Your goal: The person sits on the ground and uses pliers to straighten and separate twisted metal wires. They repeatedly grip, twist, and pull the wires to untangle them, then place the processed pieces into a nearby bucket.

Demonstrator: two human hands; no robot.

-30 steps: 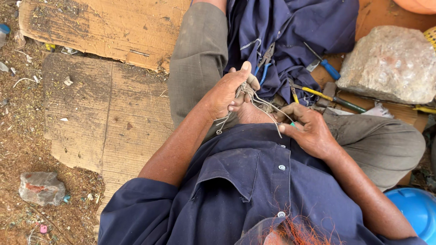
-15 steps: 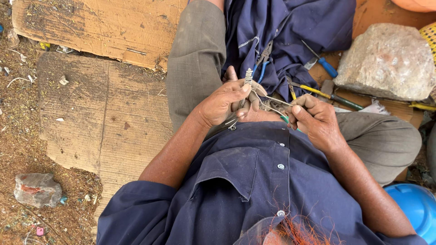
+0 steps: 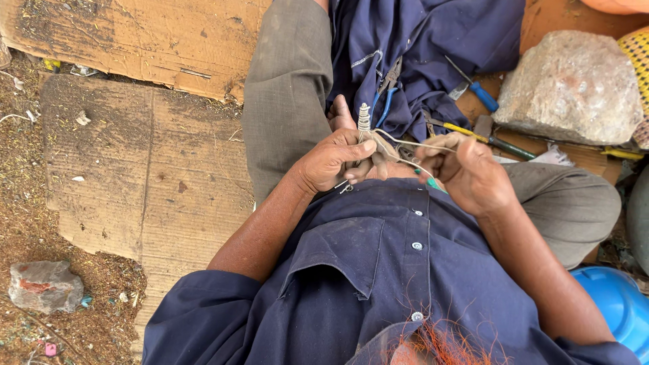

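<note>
I sit on cardboard in a dark blue shirt and grey trousers. My left hand [image 3: 332, 161] is closed around a small bundle of thin grey wires [image 3: 366, 124], whose wrapped end sticks up above the fingers. My right hand [image 3: 468, 170] pinches loose strands [image 3: 412, 144] that run from the bundle toward it. A green-tipped bit shows just below the right hand. Both hands sit close together over my lap, in front of a dark blue cloth [image 3: 433, 47] draped across my legs.
Pliers with blue handles [image 3: 387, 94], a blue-handled screwdriver [image 3: 477, 91] and a yellow-handled tool [image 3: 473, 134] lie on the cloth and the ground. A big pale rock [image 3: 574, 88] sits at right, a blue helmet [image 3: 615, 297] lower right, cardboard sheets [image 3: 135, 169] at left, and a small stone [image 3: 44, 284] on dirt.
My hands have come together over the wire bundle. The right hand rose and now pulls strands sideways from the bundle, which the left hand holds more upright.
</note>
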